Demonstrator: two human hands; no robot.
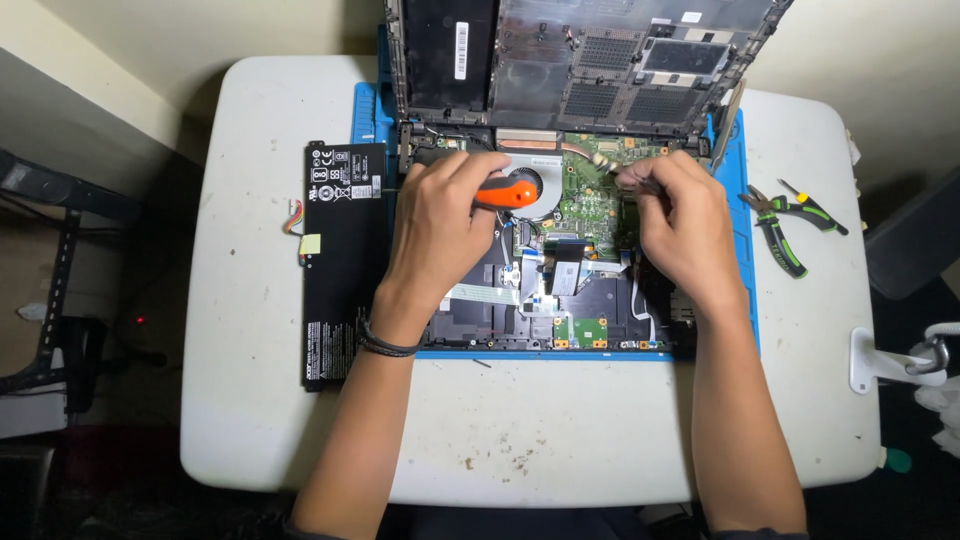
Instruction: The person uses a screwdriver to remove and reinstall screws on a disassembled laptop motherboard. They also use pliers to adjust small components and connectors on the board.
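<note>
An opened laptop (590, 215) lies on a blue mat (742, 180), its green circuit board and round cooling fan (545, 185) exposed. Its bottom cover (580, 60) stands tilted up at the far edge. My left hand (440, 220) is wrapped around an orange-handled screwdriver (508, 193) lying across the fan area. My right hand (680, 215) pinches something small near the board's upper right; what it grips is too small to tell. A dark band circles my left wrist.
A flat black battery pack (340, 200) with short coloured wires lies left of the laptop on the white table (260, 300). Green-handled pliers (785, 230) and a small screwdriver (812, 212) rest at the right. A white clamp sits at the table's right edge.
</note>
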